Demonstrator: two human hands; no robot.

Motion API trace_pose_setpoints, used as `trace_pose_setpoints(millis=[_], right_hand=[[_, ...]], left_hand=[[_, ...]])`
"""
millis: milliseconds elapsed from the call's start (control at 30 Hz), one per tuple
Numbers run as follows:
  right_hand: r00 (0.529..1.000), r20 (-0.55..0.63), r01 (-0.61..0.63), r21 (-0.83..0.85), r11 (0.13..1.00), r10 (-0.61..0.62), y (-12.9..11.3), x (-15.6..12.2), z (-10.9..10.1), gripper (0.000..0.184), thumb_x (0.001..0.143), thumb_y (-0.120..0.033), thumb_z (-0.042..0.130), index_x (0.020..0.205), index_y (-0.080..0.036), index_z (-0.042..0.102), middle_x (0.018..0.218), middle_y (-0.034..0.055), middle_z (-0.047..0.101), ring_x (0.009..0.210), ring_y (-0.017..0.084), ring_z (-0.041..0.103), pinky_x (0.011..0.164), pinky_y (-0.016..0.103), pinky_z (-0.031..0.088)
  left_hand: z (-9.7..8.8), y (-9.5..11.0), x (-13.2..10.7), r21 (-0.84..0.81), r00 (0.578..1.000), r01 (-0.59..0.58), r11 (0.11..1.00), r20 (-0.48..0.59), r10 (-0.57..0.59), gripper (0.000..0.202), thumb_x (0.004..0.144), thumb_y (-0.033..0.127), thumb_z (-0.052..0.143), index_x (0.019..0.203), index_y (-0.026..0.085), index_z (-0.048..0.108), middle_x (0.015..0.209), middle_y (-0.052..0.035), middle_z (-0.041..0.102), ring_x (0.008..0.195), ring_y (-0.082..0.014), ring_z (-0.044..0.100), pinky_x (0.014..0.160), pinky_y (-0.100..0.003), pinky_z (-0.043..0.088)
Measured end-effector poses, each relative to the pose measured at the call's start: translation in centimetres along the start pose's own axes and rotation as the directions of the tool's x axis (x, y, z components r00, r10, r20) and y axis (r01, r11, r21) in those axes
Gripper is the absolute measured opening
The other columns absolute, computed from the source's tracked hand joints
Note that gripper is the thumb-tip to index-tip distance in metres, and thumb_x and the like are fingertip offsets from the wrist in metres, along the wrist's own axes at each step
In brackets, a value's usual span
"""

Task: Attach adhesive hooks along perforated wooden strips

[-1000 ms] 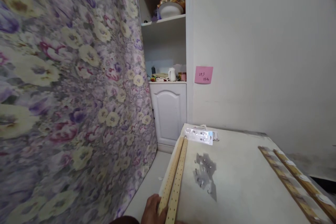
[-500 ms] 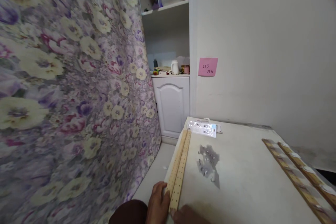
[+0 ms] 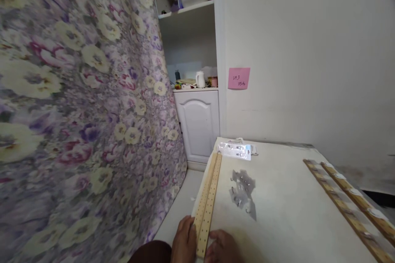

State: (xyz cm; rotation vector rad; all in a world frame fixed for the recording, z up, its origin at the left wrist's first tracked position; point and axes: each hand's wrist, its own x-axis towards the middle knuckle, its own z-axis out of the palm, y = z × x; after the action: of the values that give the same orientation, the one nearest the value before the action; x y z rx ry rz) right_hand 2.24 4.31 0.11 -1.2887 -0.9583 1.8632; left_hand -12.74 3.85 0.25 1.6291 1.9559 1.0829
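Note:
Two pale wooden strips with rows of holes lie side by side along the table's left edge: a left strip (image 3: 206, 191) and a right strip (image 3: 212, 201). My left hand (image 3: 184, 239) is closed against the left strip's outer edge near its close end. On the other side, my right hand (image 3: 222, 247) has its fingers curled against the right strip's side, close to its near end. Part of that grip is hidden. To the right of the strips, several small metal hooks (image 3: 242, 189) lie on crumpled grey plastic.
A clear blister pack (image 3: 234, 151) with hooks sits at the table's (image 3: 277, 197) far left corner. Two brown wooden strips (image 3: 336, 197) with attached pieces lie along the right side. A floral curtain (image 3: 92, 131) hangs at left; a white cabinet (image 3: 199, 125) stands behind.
My right hand has moved from the near end of the strips to the right strip's side, its fingers now curled there. The left hand stays on the strips. The view has turned slightly right.

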Motion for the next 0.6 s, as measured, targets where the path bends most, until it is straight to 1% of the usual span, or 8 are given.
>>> trace_pose_setpoints(millis=[67,167,267,367,467,533,600], right_hand=[[1.000,0.008,0.020,-0.019,1.000,-0.020,0.3,0.3,0.2,0.036,0.058,-0.039,0.063,0.087,-0.018,0.056,0.052,-0.0040,0.057,0.044,0.012,0.058,0.043,0.021,0.037],[0.999,0.010,0.035,-0.068,0.997,-0.034,0.6,0.7,0.3,0.036,0.060,-0.033,0.059,0.092,-0.017,0.057,0.055,-0.0039,0.059,0.043,0.012,0.058,0.042,0.021,0.037],[0.998,0.003,0.057,-0.128,0.990,-0.057,0.7,1.0,0.3,0.036,0.062,-0.028,0.054,0.096,-0.015,0.058,0.058,-0.0035,0.061,0.042,0.011,0.058,0.042,0.020,0.039],[0.998,-0.025,0.056,-0.171,0.984,-0.061,0.7,1.2,0.6,0.039,0.064,-0.027,0.051,0.100,-0.014,0.058,0.063,-0.0022,0.063,0.041,0.011,0.058,0.040,0.020,0.038],[0.998,-0.024,0.051,-0.152,0.987,-0.055,0.7,0.8,0.7,0.040,0.065,-0.027,0.051,0.102,-0.014,0.056,0.063,-0.0023,0.062,0.041,0.011,0.058,0.039,0.020,0.037],[0.996,-0.014,0.081,-0.117,0.990,-0.083,0.8,0.3,0.2,0.038,0.065,-0.028,0.052,0.100,-0.015,0.054,0.060,-0.0033,0.061,0.044,0.011,0.058,0.043,0.020,0.039],[0.988,-0.009,0.153,-0.105,0.983,-0.155,0.6,-0.5,-1.2,0.031,0.064,-0.029,0.055,0.092,-0.017,0.054,0.057,-0.0038,0.060,0.047,0.011,0.058,0.047,0.020,0.040]], left_hand=[[-0.1,0.0,0.2,0.005,1.000,-0.004,1.000,0.007,0.004,0.042,0.082,0.040,0.038,0.103,0.015,0.065,0.120,-0.0131,0.061,0.115,-0.0239,0.056,0.104,-0.038,0.042],[-0.2,-0.3,0.5,-0.002,1.000,-0.005,1.000,-0.010,0.005,0.041,0.081,0.040,0.040,0.100,0.014,0.066,0.117,-0.0135,0.063,0.113,-0.0247,0.058,0.102,-0.038,0.043],[-0.3,-0.2,0.6,-0.022,1.000,-0.018,1.000,-0.022,0.017,0.040,0.079,0.041,0.042,0.098,0.015,0.066,0.111,-0.0125,0.066,0.108,-0.0250,0.060,0.099,-0.037,0.046],[-0.4,0.1,0.6,-0.027,0.999,-0.029,0.999,-0.022,0.029,0.039,0.079,0.042,0.043,0.098,0.017,0.066,0.109,-0.0111,0.066,0.105,-0.0249,0.061,0.097,-0.038,0.047],[-0.5,0.3,0.6,-0.029,0.999,-0.042,0.999,-0.024,0.041,0.039,0.079,0.045,0.043,0.097,0.018,0.065,0.106,-0.0102,0.067,0.104,-0.0247,0.062,0.094,-0.038,0.049],[-0.6,0.0,0.8,-0.015,0.999,-0.027,1.000,-0.044,0.026,0.043,0.077,0.047,0.043,0.098,0.017,0.064,0.106,-0.0108,0.068,0.103,-0.0255,0.063,0.093,-0.038,0.050],[-0.9,-0.4,1.0,0.025,0.997,0.006,1.000,-0.071,-0.004,0.046,0.075,0.050,0.044,0.100,0.016,0.063,0.106,-0.0119,0.068,0.103,-0.0272,0.063,0.092,-0.040,0.050]])
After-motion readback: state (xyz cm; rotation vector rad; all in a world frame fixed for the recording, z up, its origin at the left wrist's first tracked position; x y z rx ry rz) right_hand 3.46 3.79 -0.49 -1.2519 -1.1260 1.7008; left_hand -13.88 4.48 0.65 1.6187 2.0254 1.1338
